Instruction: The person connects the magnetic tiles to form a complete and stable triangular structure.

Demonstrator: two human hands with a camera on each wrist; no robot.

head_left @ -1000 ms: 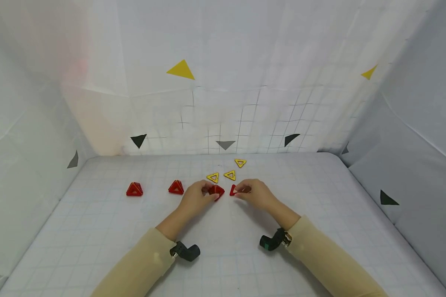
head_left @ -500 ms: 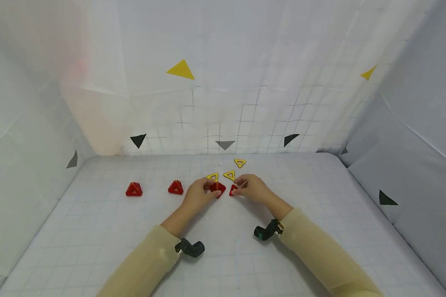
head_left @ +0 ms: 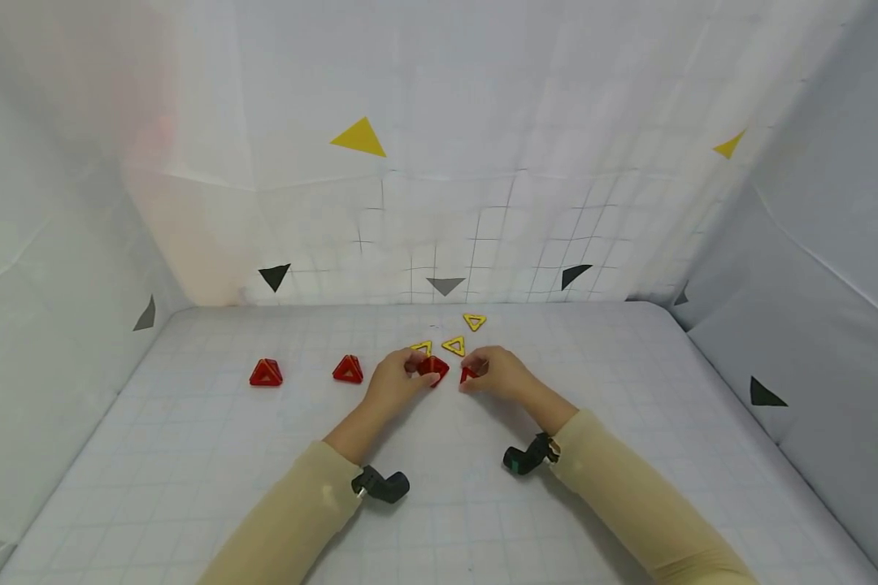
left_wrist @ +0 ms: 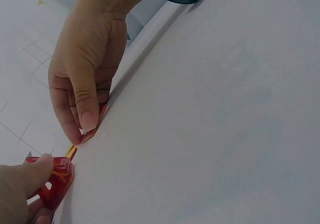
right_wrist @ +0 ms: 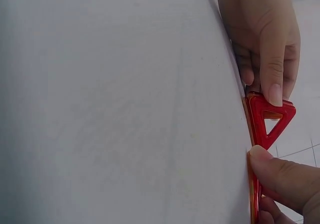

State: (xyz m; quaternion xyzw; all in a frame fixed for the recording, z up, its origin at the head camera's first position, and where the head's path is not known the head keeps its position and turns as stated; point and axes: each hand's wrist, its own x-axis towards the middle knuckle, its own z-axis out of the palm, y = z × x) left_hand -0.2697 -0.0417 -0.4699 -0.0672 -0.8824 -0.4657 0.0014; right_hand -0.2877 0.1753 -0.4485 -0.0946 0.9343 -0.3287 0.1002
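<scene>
In the head view, my left hand (head_left: 393,380) grips a red triangular magnetic tile pyramid (head_left: 433,367) between thumb and fingers. A little to the right, my right hand (head_left: 503,375) pinches a single flat red triangle tile (head_left: 467,374). The right wrist view has the pyramid (right_wrist: 258,115) near the tile (right_wrist: 253,194), which is seen almost edge-on under the thumb. From the left wrist camera, the pyramid (left_wrist: 61,176) lies under my left thumb, while the right fingers hold the tile close to the white surface. Whether pyramid and tile touch cannot be told.
Two more red pyramids stand left of my left hand, one nearer (head_left: 347,370) and one farther out (head_left: 266,374). Behind the hands lie three yellow triangle tiles, the farthest one (head_left: 474,317) toward the back wall. White cloth walls (head_left: 439,227) with coloured triangles enclose the table.
Both hands have shifted slightly away from the body. The left hand, with the pyramid, has moved a little right and now partly covers a yellow tile. The right hand keeps the red tile.
</scene>
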